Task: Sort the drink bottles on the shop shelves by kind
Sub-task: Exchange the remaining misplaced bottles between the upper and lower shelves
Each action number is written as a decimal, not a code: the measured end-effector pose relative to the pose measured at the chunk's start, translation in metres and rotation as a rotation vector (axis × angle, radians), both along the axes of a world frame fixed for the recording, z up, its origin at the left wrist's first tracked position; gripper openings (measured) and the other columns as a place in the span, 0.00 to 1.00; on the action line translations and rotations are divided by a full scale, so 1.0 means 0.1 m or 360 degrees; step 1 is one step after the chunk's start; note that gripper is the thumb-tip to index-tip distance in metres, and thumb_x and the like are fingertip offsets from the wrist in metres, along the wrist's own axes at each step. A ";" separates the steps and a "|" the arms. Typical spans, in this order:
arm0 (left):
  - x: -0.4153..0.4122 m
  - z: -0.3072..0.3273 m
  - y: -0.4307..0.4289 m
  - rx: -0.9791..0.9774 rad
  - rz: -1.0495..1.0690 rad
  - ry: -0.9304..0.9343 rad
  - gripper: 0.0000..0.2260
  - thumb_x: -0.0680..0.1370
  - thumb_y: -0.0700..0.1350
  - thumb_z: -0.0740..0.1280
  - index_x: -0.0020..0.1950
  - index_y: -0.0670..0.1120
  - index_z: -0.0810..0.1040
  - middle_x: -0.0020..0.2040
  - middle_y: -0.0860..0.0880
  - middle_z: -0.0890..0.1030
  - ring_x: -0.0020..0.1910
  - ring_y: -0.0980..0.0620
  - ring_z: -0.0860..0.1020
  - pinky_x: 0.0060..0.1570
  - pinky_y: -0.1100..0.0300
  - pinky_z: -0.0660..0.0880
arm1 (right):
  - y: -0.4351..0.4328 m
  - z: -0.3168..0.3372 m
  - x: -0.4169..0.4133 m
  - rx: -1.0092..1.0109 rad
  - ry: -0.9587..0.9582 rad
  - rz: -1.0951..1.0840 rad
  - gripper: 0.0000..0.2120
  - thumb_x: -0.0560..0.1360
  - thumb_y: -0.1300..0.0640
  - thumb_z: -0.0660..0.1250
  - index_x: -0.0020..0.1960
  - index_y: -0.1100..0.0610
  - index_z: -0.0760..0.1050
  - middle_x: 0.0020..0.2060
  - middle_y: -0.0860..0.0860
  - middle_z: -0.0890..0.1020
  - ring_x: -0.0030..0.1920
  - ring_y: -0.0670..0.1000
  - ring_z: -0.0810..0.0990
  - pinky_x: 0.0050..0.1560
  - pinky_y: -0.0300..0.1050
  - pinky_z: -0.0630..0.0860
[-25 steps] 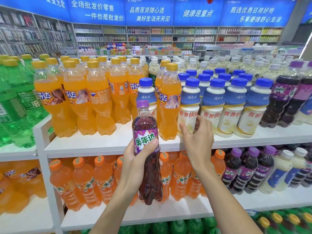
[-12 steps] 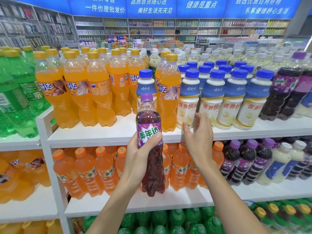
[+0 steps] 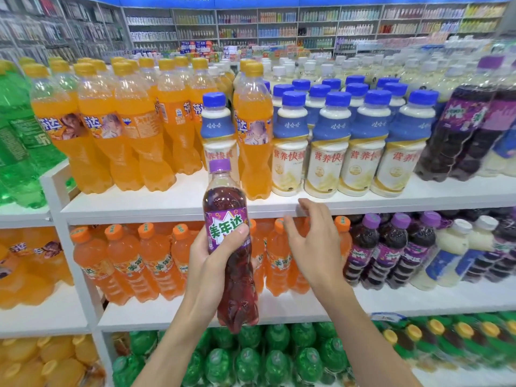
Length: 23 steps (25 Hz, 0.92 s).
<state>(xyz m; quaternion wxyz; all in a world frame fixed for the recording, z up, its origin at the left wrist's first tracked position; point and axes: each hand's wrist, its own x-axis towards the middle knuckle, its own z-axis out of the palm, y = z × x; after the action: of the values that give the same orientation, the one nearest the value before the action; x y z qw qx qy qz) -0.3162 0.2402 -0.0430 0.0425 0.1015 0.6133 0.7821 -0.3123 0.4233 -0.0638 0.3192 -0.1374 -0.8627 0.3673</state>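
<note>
My left hand (image 3: 212,263) grips a purple grape soda bottle (image 3: 227,219) upright in front of the shelves, thumb across its label. My right hand (image 3: 312,241) hovers empty with spread fingers just below the top shelf's front edge (image 3: 167,212). On the top shelf stand orange soda bottles (image 3: 131,127), one blue-capped milk drink (image 3: 217,127) among them, one orange bottle (image 3: 252,129) to its right, then a block of blue-capped milk drinks (image 3: 363,141). Purple bottles (image 3: 460,127) stand at the far right.
The middle shelf holds orange bottles (image 3: 156,258), purple bottles (image 3: 391,247) and white milk drinks (image 3: 452,252). Green bottles (image 3: 16,141) stand at the left and fill the bottom shelf (image 3: 251,356). More store shelving lines the back.
My right hand has come down off the milk bottle on the top shelf and now hovers open below the shelf edge. The view has dipped; the purple bottle stays in my left hand.
</note>
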 end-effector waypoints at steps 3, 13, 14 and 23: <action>0.18 -0.07 0.09 0.0035 0.0015 -0.0016 0.20 0.72 0.50 0.76 0.56 0.39 0.77 0.41 0.39 0.83 0.33 0.41 0.80 0.32 0.51 0.80 | 0.04 -0.16 0.16 0.0041 -0.0118 0.0020 0.22 0.82 0.47 0.64 0.74 0.53 0.71 0.68 0.47 0.75 0.70 0.48 0.71 0.70 0.45 0.67; 0.72 -0.20 0.34 -0.0005 -0.0204 -0.0071 0.09 0.71 0.52 0.76 0.48 0.50 0.82 0.41 0.42 0.83 0.36 0.41 0.81 0.36 0.49 0.81 | 0.14 -0.49 1.07 0.0063 -0.0441 -0.0104 0.22 0.83 0.46 0.63 0.74 0.54 0.70 0.68 0.49 0.74 0.69 0.51 0.70 0.68 0.49 0.70; 0.80 -0.20 0.35 0.0012 -0.0251 -0.0102 0.10 0.71 0.51 0.75 0.48 0.49 0.81 0.42 0.42 0.82 0.35 0.41 0.80 0.35 0.50 0.81 | 0.12 -0.50 1.18 0.0058 -0.0470 -0.0129 0.22 0.82 0.46 0.63 0.73 0.54 0.70 0.67 0.49 0.74 0.69 0.51 0.71 0.67 0.50 0.71; 1.36 -0.30 0.60 0.0093 -0.0583 -0.0155 0.20 0.72 0.52 0.76 0.54 0.39 0.76 0.40 0.35 0.78 0.31 0.41 0.79 0.33 0.50 0.79 | 0.36 -0.68 2.10 -0.0024 -0.0637 -0.0377 0.24 0.82 0.44 0.64 0.74 0.53 0.69 0.70 0.48 0.74 0.71 0.49 0.70 0.67 0.46 0.69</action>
<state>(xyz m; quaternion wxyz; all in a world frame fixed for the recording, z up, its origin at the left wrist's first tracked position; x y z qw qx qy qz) -0.1805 0.3005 -0.0730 0.2108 0.1746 0.5588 0.7828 -0.1027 0.4598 -0.1319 0.1815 -0.3101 -0.8839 0.2993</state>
